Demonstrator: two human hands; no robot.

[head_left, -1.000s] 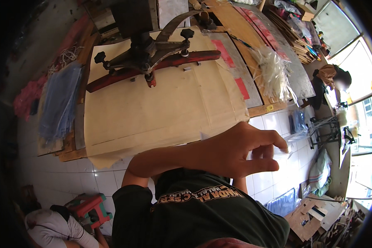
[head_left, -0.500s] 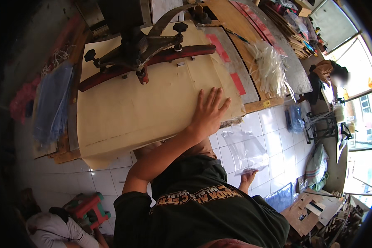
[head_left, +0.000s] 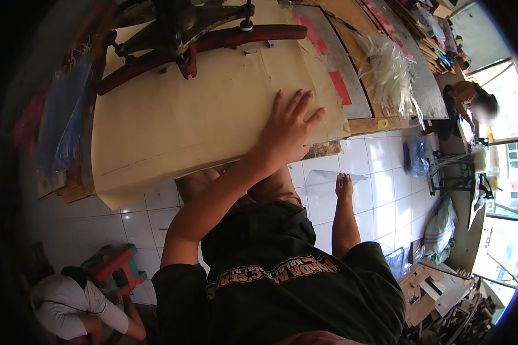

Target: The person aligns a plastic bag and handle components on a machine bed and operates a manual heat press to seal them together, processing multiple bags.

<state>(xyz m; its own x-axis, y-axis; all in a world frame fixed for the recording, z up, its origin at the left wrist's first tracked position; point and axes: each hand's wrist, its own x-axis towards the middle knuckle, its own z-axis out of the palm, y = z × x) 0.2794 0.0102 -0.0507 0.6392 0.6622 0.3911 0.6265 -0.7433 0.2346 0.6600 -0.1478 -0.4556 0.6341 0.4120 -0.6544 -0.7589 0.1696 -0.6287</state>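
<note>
My left hand (head_left: 290,123) rests with spread fingers on the right part of a large tan sheet (head_left: 178,121) that covers the worktable and hangs over its near edge. Above the sheet's far side stands a dark metal press (head_left: 178,34) with a curved red bar (head_left: 213,41) and black knobs. Out to the right, over the floor, my right hand (head_left: 343,185) grips a clear plastic sheet (head_left: 322,181) by its edge. The sheet is thin and see-through, and part of its outline is lost against the tiles.
Clear bluish plastic sheets (head_left: 66,121) are piled at the table's left. White plastic strips (head_left: 388,75) lie at the right, near red tape (head_left: 339,87). A person (head_left: 77,302) sits lower left by a red and green stool (head_left: 118,267); another person (head_left: 463,100) is far right. Scrap boards (head_left: 431,290) lie lower right.
My right hand has moved up and forward from beside my body, and the clear sheet has swung with it. My left hand stays on the tan sheet while the view has shifted.
</note>
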